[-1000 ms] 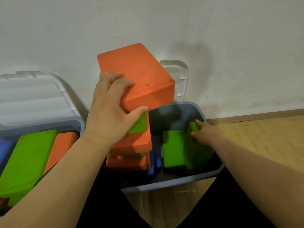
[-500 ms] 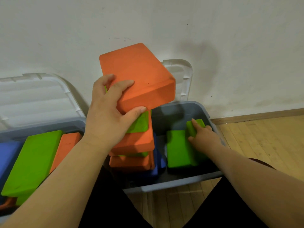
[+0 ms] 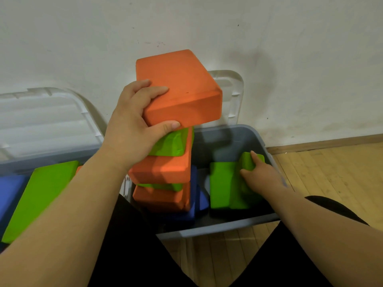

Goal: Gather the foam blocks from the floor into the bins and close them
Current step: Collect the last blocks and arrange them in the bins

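Settled lower since a second ago: green block [image 3: 248, 162], tilted against flat green neighbour [image 3: 219, 187] inside grey bin [image 3: 217, 227]. Right hand [image 3: 263, 177] on its top end, gripping or merely pressing not discernible. Left hand [image 3: 132, 131]: clasped round orange block [image 3: 182, 85], held over stack [image 3: 163, 170] in same bin. Step: packing. Next, likely: seat green block, lower orange block squarely; lid [image 3: 236, 94] afterwards.

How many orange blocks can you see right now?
4. Top orange block in the left hand; middle orange block and bottom orange block stacked in the right bin; an orange sliver in the left bin beside the forearm. Others may be hidden.
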Action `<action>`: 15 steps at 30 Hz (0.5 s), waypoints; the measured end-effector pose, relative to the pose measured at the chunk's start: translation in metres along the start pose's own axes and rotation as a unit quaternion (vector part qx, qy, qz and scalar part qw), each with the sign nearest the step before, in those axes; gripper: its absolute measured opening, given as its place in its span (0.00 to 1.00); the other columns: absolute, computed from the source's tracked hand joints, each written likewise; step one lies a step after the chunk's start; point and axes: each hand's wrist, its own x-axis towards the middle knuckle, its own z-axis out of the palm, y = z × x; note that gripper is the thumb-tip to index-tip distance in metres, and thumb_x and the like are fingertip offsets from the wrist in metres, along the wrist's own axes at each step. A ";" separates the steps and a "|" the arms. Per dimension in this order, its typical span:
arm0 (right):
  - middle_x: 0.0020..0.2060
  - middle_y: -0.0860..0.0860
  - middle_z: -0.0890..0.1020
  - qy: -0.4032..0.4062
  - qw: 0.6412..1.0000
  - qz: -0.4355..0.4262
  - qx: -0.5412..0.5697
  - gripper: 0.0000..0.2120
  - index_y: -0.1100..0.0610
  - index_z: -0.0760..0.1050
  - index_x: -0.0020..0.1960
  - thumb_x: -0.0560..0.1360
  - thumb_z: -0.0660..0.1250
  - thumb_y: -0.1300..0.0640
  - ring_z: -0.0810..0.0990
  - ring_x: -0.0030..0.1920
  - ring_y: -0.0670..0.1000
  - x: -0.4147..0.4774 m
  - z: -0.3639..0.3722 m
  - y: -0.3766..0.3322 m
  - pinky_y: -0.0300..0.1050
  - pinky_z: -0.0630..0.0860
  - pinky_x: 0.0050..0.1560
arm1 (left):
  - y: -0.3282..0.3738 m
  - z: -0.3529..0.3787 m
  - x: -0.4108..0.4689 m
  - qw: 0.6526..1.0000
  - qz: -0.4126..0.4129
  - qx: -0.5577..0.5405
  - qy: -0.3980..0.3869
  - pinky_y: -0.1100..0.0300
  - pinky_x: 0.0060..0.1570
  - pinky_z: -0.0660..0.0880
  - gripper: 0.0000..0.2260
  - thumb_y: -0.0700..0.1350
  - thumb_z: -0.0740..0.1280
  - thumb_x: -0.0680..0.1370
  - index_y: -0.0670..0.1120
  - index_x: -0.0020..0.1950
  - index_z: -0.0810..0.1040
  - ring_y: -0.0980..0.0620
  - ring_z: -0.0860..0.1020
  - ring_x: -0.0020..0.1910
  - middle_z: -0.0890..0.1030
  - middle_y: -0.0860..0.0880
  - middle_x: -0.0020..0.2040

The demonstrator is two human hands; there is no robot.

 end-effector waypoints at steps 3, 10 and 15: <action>0.61 0.61 0.76 -0.017 1.000 -0.009 -0.005 0.40 0.38 0.42 0.82 0.79 0.63 0.39 0.80 0.49 0.58 -0.007 0.003 -0.007 0.54 0.80 0.52 | 0.000 0.000 -0.001 1.000 0.002 -0.007 -0.007 0.71 0.68 0.60 0.33 0.60 0.76 0.69 0.57 0.72 0.74 0.57 0.66 0.74 0.65 0.53 0.75; 0.69 0.58 0.72 -0.039 0.995 -0.094 0.015 0.53 0.46 0.44 0.83 0.71 0.77 0.49 0.79 0.61 0.60 -0.012 0.002 -0.037 0.57 0.78 0.61 | 0.000 0.009 -0.015 1.000 0.003 -0.019 0.013 0.65 0.70 0.62 0.33 0.62 0.75 0.69 0.59 0.73 0.73 0.55 0.65 0.76 0.64 0.53 0.76; 0.75 0.55 0.69 0.004 0.982 -0.183 -0.040 0.46 0.42 0.60 0.80 0.67 0.79 0.48 0.71 0.73 0.59 0.027 -0.040 -0.053 0.54 0.70 0.72 | 0.001 0.012 -0.021 0.999 0.005 -0.026 0.023 0.74 0.70 0.59 0.32 0.60 0.76 0.70 0.59 0.72 0.73 0.58 0.64 0.76 0.64 0.53 0.75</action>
